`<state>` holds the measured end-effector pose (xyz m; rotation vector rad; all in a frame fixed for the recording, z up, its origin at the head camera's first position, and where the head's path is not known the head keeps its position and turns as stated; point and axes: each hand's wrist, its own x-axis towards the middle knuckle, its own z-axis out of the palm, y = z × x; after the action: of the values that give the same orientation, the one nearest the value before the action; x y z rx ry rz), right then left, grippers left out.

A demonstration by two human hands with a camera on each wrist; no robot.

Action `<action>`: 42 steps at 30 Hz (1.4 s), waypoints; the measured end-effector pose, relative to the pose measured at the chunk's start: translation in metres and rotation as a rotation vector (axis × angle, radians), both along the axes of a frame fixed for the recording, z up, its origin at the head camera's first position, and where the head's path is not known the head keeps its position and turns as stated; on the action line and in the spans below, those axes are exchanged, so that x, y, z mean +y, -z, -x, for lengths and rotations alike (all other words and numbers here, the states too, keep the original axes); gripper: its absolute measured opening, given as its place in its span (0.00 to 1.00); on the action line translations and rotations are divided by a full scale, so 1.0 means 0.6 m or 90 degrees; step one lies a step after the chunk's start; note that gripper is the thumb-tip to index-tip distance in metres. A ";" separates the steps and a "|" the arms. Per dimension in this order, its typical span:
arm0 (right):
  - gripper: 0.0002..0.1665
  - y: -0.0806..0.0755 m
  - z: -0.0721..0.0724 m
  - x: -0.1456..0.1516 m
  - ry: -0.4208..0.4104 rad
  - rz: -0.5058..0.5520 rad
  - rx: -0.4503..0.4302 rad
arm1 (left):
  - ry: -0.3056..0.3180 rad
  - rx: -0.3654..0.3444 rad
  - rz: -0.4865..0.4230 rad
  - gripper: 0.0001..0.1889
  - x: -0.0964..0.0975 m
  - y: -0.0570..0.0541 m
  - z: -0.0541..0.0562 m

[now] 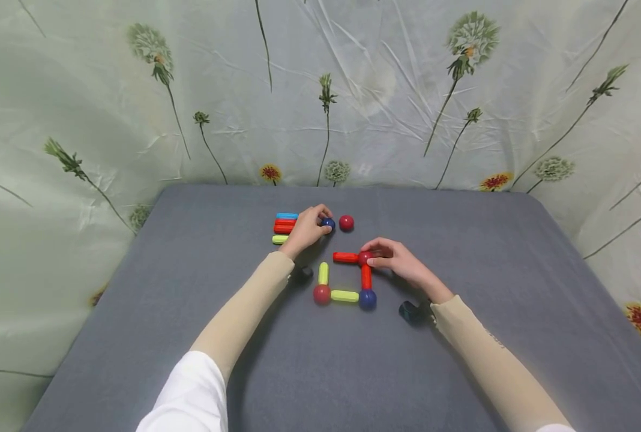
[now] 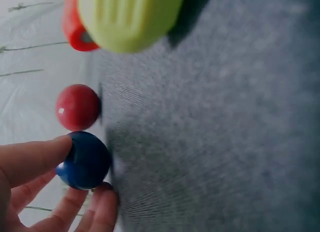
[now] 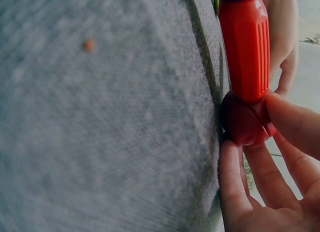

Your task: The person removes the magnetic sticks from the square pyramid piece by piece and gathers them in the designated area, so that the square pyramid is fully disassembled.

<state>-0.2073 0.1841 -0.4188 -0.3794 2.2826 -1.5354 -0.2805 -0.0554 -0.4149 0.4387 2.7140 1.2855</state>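
Near the back of the table my left hand [image 1: 311, 228] pinches a dark blue ball [image 2: 86, 161] between thumb and fingers. A loose red ball [image 1: 346, 223] lies just to the right of it. My right hand [image 1: 398, 261] grips another red ball [image 3: 245, 119] at the upper right corner of a joined frame. From that ball one red rod [image 1: 345, 257] points left and a second red rod [image 1: 366, 277] runs down to a blue ball [image 1: 367, 299]. A yellow-green rod [image 1: 344, 296] links this to a red ball [image 1: 322, 294], which carries an upright yellow-green rod [image 1: 323, 274].
Beside the left hand lie a blue rod [image 1: 287, 216], red rods [image 1: 284, 228] and a yellow-green rod [image 1: 279, 239], partly hidden by the hand. Dark wrist cameras [image 1: 410, 312] sit under both wrists. Behind the grey table [image 1: 309, 372] hangs a flowered cloth [image 1: 385, 120].
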 end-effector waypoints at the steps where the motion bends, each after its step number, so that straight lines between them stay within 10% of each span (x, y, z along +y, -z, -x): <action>1: 0.19 0.000 0.000 -0.001 -0.001 0.000 0.001 | -0.004 -0.004 -0.003 0.11 0.001 0.001 0.003; 11: 0.19 0.003 0.000 -0.001 0.000 0.000 0.001 | 0.017 0.045 -0.032 0.16 -0.010 -0.005 -0.025; 20: 0.19 0.004 -0.001 0.000 -0.002 0.017 0.005 | 0.254 0.033 0.086 0.11 0.005 -0.007 -0.071; 28: 0.19 0.004 -0.002 -0.004 -0.009 0.031 0.005 | 0.176 0.098 0.145 0.06 0.003 -0.012 -0.081; 34: 0.19 0.004 -0.004 -0.001 -0.007 0.022 0.006 | 0.101 0.110 0.054 0.06 -0.073 -0.015 -0.090; 42: 0.19 0.003 -0.004 0.001 -0.001 0.017 0.006 | -0.024 0.133 0.163 0.05 -0.155 -0.008 -0.089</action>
<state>-0.2052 0.1845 -0.4205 -0.3975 2.2704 -1.5686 -0.2273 -0.1484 -0.4101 0.5217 3.0195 0.9277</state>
